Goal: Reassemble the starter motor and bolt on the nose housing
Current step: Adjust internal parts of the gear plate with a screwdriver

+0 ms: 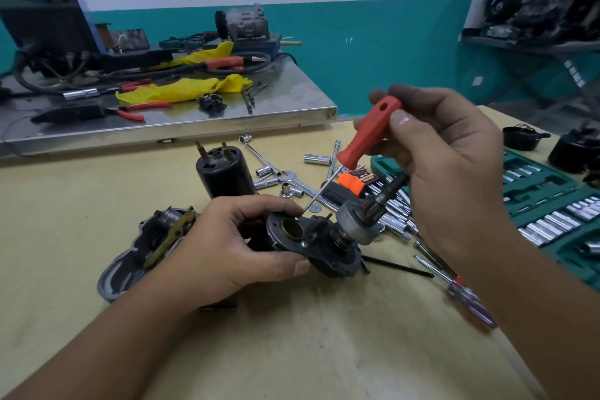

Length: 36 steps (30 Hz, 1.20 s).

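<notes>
My left hand (233, 243) grips the dark starter motor body (324, 247) on the tan table, its plate with a brass bushing (292, 228) facing up. The drive gear and shaft (360, 221) stick out to the right. My right hand (444, 153) holds a red-handled screwdriver (370, 133); its thin blade slants down-left with the tip at a screw beside the bushing. The grey nose housing (143, 250) lies open side up, left of the motor. A black solenoid cylinder (224, 172) stands upright behind.
Loose sockets and wrenches (285, 178) lie behind the motor. A green socket set case (545, 204) sits at right. A second screwdriver (454, 286) lies near my right forearm. A steel bench (292, 101) with pliers, yellow cloth and cables stands at the back.
</notes>
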Each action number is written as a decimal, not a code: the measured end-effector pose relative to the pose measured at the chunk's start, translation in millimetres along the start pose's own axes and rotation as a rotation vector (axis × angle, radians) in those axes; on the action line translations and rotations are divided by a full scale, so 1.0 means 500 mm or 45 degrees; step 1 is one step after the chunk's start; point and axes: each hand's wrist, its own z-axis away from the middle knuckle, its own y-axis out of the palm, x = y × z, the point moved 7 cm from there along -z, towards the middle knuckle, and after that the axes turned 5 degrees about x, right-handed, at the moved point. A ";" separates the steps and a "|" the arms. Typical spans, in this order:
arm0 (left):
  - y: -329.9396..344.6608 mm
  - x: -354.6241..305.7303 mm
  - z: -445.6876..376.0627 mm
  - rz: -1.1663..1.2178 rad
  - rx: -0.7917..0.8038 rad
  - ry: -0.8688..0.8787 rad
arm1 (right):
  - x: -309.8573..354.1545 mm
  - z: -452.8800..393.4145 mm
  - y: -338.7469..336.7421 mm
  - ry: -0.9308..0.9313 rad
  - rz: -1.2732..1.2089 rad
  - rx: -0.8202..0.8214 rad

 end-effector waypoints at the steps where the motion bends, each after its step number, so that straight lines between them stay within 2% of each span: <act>1: 0.000 0.000 0.000 0.003 0.003 -0.002 | 0.005 0.000 0.002 -0.017 0.018 0.018; 5: 0.000 -0.001 0.000 0.002 0.009 -0.001 | 0.020 0.003 0.004 -0.100 0.128 0.006; 8: 0.001 -0.001 0.001 0.008 0.005 0.002 | 0.017 0.002 -0.004 -0.071 0.135 -0.054; 12: 0.000 -0.002 0.001 -0.005 -0.003 0.004 | 0.010 -0.002 -0.003 -0.004 0.051 0.010; 18: -0.001 0.000 0.002 -0.022 -0.019 -0.008 | 0.028 0.003 -0.004 -0.124 0.219 -0.032; 23: -0.001 0.003 0.005 -0.047 -0.072 -0.014 | 0.011 -0.001 -0.008 -0.017 0.056 0.010; 26: 0.000 -0.001 0.008 -0.047 -0.103 0.001 | 0.020 0.001 -0.003 -0.084 0.144 0.050; 30: 0.002 -0.004 0.008 -0.066 -0.107 0.014 | 0.023 0.005 -0.009 -0.111 0.221 -0.026; 36: -0.002 0.003 0.003 -0.068 -0.120 -0.014 | 0.013 0.002 -0.004 -0.034 0.049 0.042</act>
